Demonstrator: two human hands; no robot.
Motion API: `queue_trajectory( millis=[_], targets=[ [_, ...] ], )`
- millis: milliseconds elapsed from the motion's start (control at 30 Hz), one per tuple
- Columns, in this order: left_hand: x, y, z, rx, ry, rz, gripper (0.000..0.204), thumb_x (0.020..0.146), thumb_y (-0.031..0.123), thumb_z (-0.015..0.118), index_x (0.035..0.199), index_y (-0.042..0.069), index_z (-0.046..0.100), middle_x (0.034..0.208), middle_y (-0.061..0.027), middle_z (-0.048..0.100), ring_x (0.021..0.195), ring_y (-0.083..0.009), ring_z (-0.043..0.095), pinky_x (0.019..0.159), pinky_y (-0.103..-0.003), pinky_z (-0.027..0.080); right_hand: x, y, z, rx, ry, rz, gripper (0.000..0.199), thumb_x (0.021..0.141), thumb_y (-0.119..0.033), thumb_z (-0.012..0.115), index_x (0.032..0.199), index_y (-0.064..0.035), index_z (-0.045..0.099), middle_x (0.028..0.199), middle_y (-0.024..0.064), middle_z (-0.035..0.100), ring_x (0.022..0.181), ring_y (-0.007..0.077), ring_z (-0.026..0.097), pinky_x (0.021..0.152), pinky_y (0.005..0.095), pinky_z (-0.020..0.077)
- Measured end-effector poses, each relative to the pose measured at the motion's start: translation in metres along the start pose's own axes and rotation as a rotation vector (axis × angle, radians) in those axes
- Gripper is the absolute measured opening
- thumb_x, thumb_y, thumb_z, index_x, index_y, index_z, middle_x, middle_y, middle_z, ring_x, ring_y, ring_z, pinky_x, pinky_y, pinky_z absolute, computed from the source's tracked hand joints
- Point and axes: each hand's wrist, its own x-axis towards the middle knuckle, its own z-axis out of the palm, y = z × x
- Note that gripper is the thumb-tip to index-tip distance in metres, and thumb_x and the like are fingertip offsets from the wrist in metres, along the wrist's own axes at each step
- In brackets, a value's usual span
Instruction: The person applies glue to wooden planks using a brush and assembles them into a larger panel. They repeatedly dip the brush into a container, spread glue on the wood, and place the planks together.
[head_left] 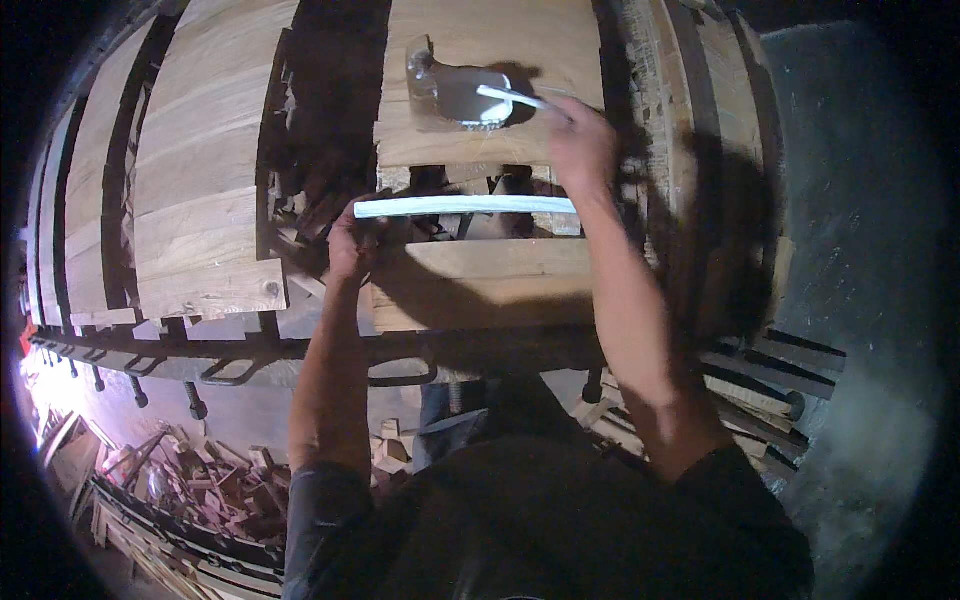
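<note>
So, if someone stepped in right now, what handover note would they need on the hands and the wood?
Left hand: gripping the left end of a thin pale strip held across a gap between the boards.
Right hand: holding a hammer by its handle, head over the upper board.
Done: wide boards lie side by side on the dark metal rack; the strip is lined up over the gap.
Left: the strip looks loose, held only by hand; whether any part is fixed cannot be told.
Scrap wood is piled on the floor at lower left.

Wood offcuts [215,480] litter the floor below dark iron hooks [230,372].
</note>
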Motion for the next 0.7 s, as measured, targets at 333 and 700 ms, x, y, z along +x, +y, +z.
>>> queue_trajectory(
  millis=[333, 700],
  targets=[
    [-0.003, 0.004, 0.005, 0.029, 0.018, -0.004, 0.033, 0.09, 0.005, 0.065, 0.122, 0.003, 0.059, 0.113, -0.0046, 0.064, 0.104, -0.0141, 0.057, 0.094, -0.029, 0.044, 0.003, 0.224, -0.099, -0.167, 0.015, 0.316, 0.029, 0.085, -0.008, 0.061, 0.113, -0.0067, 0.067, 0.103, 0.0065, 0.069, 0.089, 0.0156, 0.062, 0.077, 0.0304, 0.0498],
    [0.018, 0.002, -0.004, 0.527, -0.042, -0.022, 0.034, 0.086, 0.016, 0.065, 0.117, 0.002, 0.06, 0.101, -0.0127, 0.069, 0.093, -0.0241, 0.066, 0.084, -0.038, 0.05, -0.088, 0.228, -0.014, 0.146, -0.111, 0.576, 0.049, 0.081, -0.024, 0.074, 0.123, -0.003, 0.06, 0.123, 0.0162, 0.063, 0.114, 0.0266, 0.058, 0.099, 0.0398, 0.045]
  ],
)
